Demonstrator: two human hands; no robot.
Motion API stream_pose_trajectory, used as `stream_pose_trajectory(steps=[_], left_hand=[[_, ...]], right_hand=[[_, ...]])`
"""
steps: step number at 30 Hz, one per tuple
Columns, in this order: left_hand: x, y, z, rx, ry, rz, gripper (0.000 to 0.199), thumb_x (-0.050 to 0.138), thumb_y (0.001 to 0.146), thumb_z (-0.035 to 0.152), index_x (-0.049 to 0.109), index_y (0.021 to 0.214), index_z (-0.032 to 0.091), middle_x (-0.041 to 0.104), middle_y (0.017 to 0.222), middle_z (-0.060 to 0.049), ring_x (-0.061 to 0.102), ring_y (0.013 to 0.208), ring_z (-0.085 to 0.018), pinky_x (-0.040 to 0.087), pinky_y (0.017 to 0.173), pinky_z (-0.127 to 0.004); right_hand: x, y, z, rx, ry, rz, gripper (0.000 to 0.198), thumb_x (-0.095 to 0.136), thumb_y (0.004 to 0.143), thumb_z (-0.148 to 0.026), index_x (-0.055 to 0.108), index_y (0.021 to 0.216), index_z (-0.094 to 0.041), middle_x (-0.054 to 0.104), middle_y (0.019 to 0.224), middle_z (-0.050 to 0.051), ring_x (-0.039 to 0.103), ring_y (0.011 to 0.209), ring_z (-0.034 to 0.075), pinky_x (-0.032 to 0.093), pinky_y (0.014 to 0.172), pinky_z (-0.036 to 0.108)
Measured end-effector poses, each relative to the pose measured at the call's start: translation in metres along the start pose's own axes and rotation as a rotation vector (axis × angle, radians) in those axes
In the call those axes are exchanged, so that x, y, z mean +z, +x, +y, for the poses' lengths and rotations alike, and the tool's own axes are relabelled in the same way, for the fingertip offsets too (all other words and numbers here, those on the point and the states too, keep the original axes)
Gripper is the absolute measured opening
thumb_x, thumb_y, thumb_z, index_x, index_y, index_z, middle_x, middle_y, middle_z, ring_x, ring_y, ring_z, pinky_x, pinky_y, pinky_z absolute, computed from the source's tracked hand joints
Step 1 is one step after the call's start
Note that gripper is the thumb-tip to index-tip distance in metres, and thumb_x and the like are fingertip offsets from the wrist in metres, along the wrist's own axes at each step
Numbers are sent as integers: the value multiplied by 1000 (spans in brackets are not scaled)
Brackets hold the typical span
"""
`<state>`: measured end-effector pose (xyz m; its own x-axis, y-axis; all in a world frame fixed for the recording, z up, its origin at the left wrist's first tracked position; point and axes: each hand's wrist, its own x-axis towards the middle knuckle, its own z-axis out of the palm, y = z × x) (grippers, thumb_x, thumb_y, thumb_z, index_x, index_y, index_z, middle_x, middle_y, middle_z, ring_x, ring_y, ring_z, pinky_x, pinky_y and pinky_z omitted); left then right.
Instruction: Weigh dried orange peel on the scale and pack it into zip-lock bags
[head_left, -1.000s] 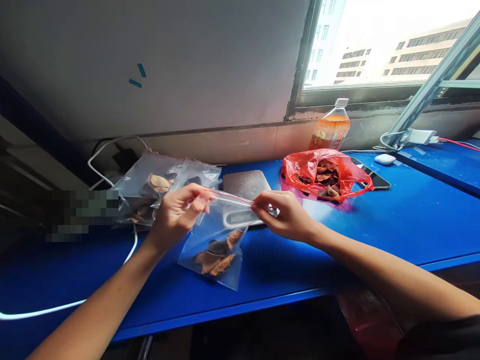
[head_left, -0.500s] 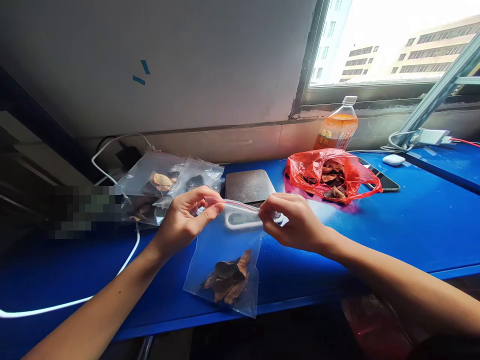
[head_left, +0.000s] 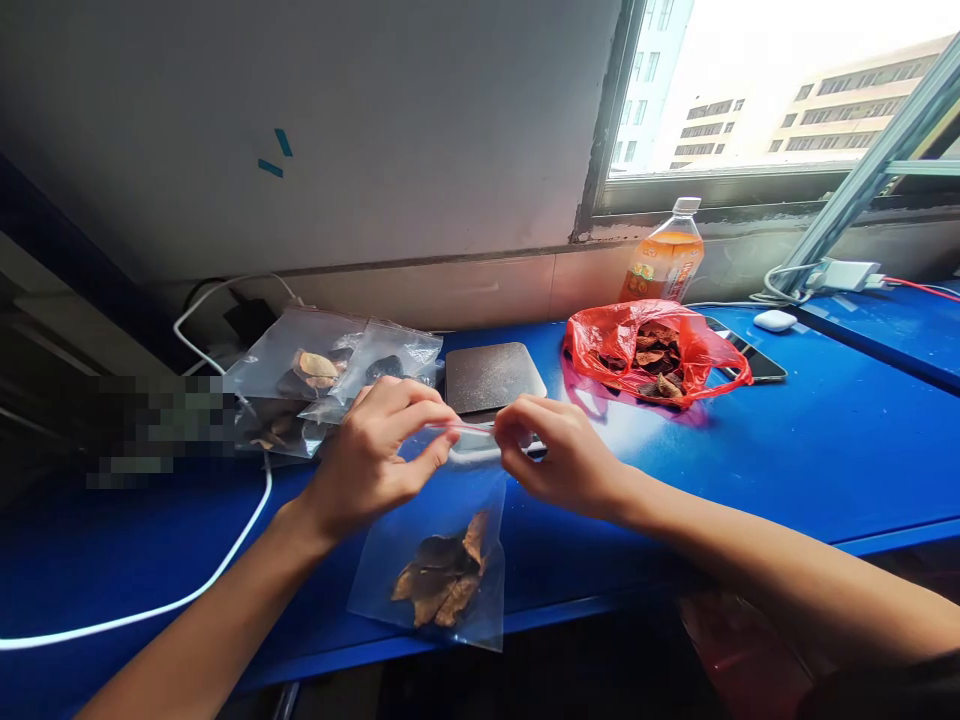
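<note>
Left hand [head_left: 382, 455] and right hand [head_left: 559, 455] pinch the top of the bag [head_left: 442, 515], fingertips pressed together; it hangs mouth-up, long axis downward, near the front edge of the desk [head_left: 750, 450]. Lettering on the bottle [head_left: 664, 265] is unreadable.

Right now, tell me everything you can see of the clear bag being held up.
The clear bag looks like thin plastic, with a reddish strip along its top edge. Left grip and right grip pinch that edge; the bag hangs in front of the scale, brown, dried-looking pieces gathered low inside. Sealed or not, I can't tell.
</note>
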<state>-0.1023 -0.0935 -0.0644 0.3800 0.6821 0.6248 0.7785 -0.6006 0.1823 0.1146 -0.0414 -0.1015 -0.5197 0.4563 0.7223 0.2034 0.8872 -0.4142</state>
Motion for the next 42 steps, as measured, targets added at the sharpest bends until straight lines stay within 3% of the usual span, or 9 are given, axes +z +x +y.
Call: stream_pose_trajectory(steps=[4,9,17,24,31,37,39,42], left_hand=[[6,-2,9,59,64,22,9,61,86,16,68,84,22,71,86,-2,62,89,-22,45,84,-39],[13,-2,18,74,-25,28,10,61,86,14,67,81,21,71,82,-1,60,83,-19,47,79,-36],[12,1,16,6,-90,-1,11,63,85,18,71,77,21,73,79,0,62,83,-19,49,81,-35],[-4,9,3,-204,-178,9,12,68,82,27,73,71,23,74,75,-1,64,85,-21,50,82,-35],[-17,9,-7,-327,-242,44,11,70,78,33,74,73,24,72,78,-1,64,84,-22,51,80,-35],[-48,2,-30,-658,-313,209,18,72,70,39,74,78,23,73,81,-1,65,77,-20,51,67,-29],[-58,3,-35,-727,-309,247,21,74,65,39,74,78,23,73,80,-2,65,74,-19,51,64,-28],[-71,8,-35,-711,-283,293,20,73,63,37,74,75,21,69,66,0,60,62,-15,48,57,-25]], right_hand=[[8,-1,-5,37,4,-24,7,54,81,-13,54,80,-19,61,74,1,56,65,12,45,61,23],[16,-5,-13,4,70,87,21,49,83,-7,51,99,-20,66,83,3,61,71,13,49,64,24],[17,-6,-13,123,87,80,25,49,84,-10,40,103,-22,63,82,2,62,69,14,48,61,26],[10,4,-10,237,344,162,33,52,84,-13,29,104,-26,59,80,-3,60,72,13,50,68,28],[6,8,0,304,458,256,33,56,82,-17,31,102,-26,54,75,-6,56,69,11,46,67,27],[-14,19,13,452,497,451,19,61,79,-25,44,87,-24,52,71,-6,49,63,10,41,61,26],[-23,21,11,430,459,432,13,61,81,-28,50,80,-22,54,71,-4,50,64,11,41,62,27],[-43,21,10,324,378,423,12,60,80,-26,57,70,-20,57,67,-3,52,64,12,40,61,28]])
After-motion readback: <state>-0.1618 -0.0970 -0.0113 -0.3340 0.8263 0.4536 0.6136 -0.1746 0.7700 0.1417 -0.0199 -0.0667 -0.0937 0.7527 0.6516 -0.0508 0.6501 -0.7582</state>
